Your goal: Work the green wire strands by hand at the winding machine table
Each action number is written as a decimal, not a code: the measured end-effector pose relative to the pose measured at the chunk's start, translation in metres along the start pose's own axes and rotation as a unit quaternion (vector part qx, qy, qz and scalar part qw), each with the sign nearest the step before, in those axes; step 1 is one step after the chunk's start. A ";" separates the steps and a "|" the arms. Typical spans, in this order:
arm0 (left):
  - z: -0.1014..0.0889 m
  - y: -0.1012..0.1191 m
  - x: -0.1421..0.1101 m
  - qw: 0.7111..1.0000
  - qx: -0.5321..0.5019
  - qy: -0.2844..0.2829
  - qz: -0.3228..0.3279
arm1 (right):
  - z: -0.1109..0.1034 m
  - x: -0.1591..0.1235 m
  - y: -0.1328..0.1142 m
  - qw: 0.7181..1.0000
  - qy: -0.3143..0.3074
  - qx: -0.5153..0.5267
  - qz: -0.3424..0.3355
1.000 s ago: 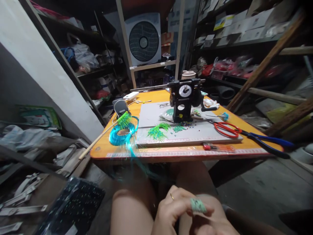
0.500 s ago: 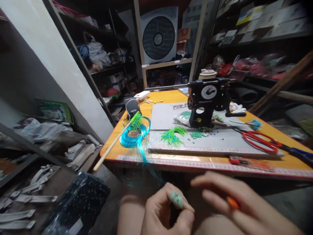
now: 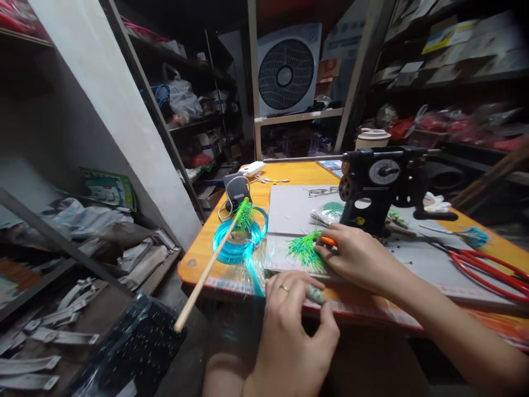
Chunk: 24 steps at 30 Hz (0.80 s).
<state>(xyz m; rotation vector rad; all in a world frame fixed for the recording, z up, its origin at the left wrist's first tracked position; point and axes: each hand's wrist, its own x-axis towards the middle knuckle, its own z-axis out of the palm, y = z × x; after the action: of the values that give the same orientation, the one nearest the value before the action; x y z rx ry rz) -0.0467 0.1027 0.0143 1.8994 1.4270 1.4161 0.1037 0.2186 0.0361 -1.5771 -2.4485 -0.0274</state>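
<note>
My left hand (image 3: 291, 325), a ring on one finger, is closed around a small pale-green beaded piece (image 3: 316, 295) at the front edge of the orange table (image 3: 198, 259). My right hand (image 3: 357, 256) reaches onto the grey board (image 3: 289, 207), its fingers pinched on a small orange item (image 3: 328, 241) and touching a fan of green beaded strands (image 3: 303, 251). Just behind it stands a black hand-crank winder (image 3: 378, 187) with a dial.
A coil of turquoise line (image 3: 239, 242) and a wooden stick (image 3: 209, 270) with a green tuft lie at the table's left. Red-handled scissors (image 3: 490, 264) lie to the right. A box fan (image 3: 287, 69) and cluttered shelves stand behind. A dark bag (image 3: 128, 347) sits on the floor.
Both hands rose from my lap to the table. The right hand, carrying the orange item, reached forward onto the green strands. The view swung left and closer.
</note>
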 end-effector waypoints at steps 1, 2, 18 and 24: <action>0.002 -0.001 0.007 1.000 0.020 -0.013 0.013 | 0.000 0.000 0.000 1.000 -0.002 -0.005 -0.001; 0.004 -0.004 0.014 0.999 0.040 -0.025 0.027 | 0.000 0.001 0.001 1.000 -0.003 -0.008 -0.002; 0.023 -0.019 0.032 0.987 0.131 -0.078 0.058 | -0.008 0.007 0.013 0.998 -0.035 0.041 -0.041; 0.020 -0.022 0.032 0.985 0.146 -0.065 0.071 | -0.007 0.002 0.021 0.994 -0.034 0.073 -0.080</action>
<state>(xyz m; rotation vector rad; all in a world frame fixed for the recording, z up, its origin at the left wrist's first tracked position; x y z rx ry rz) -0.0406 0.1454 0.0048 2.2701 1.5307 1.1649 0.1231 0.2278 0.0410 -1.3411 -2.5578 0.1789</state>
